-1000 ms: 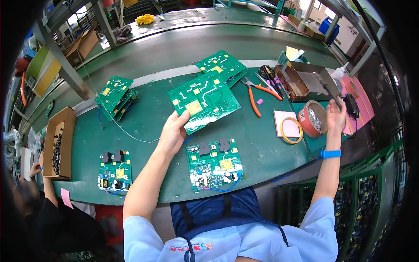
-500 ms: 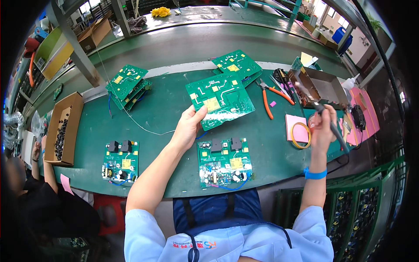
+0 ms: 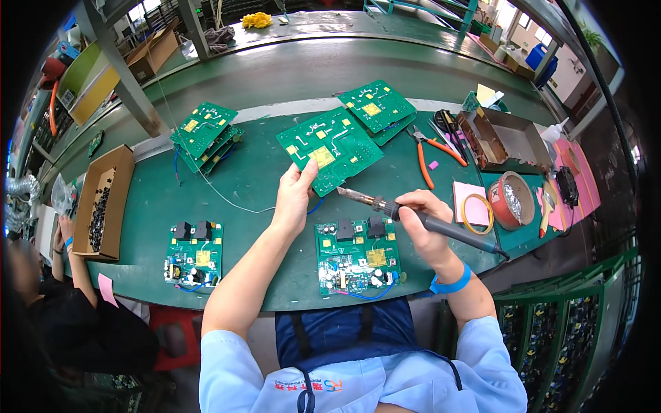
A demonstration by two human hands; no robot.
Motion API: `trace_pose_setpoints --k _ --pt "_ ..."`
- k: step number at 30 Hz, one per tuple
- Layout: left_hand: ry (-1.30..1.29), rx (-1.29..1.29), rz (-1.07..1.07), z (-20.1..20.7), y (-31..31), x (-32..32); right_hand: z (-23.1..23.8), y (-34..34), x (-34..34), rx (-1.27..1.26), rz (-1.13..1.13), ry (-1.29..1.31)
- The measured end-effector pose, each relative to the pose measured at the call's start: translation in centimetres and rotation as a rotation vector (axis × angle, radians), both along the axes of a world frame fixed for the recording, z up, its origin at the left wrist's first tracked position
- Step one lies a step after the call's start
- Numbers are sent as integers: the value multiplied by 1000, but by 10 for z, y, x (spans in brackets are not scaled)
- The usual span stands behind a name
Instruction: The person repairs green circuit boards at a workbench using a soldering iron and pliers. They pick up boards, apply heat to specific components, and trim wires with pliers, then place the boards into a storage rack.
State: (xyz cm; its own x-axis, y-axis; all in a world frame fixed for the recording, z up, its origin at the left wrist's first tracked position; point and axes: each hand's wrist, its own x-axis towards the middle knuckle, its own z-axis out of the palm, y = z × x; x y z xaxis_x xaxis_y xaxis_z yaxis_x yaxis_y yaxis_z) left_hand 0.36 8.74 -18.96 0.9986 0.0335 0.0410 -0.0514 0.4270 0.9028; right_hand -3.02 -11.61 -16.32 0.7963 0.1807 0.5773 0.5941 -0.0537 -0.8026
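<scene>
My left hand grips a green circuit board by its near left edge, solder side up and tilted above the bench. In my right hand is a soldering iron with a dark handle. Its metal tip points left, close to the board's lower right corner; whether it touches cannot be told. Below the hands, a board with parts facing up lies near the bench's front edge. A similar board lies further left.
Stacked boards stand at the back left and back centre. To the right are orange-handled cutters, a solder wire coil, a red pot of silvery material and an open box. A co-worker's arm rests by a parts box.
My right hand has brought the soldering iron left and down from the right side, uncovering the red pot. The held board has shifted slightly left and turned.
</scene>
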Motion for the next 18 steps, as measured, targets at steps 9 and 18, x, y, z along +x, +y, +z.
trace_pose_setpoints --k 9,18 --pt "-7 51 14 -6 1 1 -5 6 4 -18 -14 -21" --pt "-34 -21 33 -4 -3 -1 -6 4 2 -109 -13 -31"
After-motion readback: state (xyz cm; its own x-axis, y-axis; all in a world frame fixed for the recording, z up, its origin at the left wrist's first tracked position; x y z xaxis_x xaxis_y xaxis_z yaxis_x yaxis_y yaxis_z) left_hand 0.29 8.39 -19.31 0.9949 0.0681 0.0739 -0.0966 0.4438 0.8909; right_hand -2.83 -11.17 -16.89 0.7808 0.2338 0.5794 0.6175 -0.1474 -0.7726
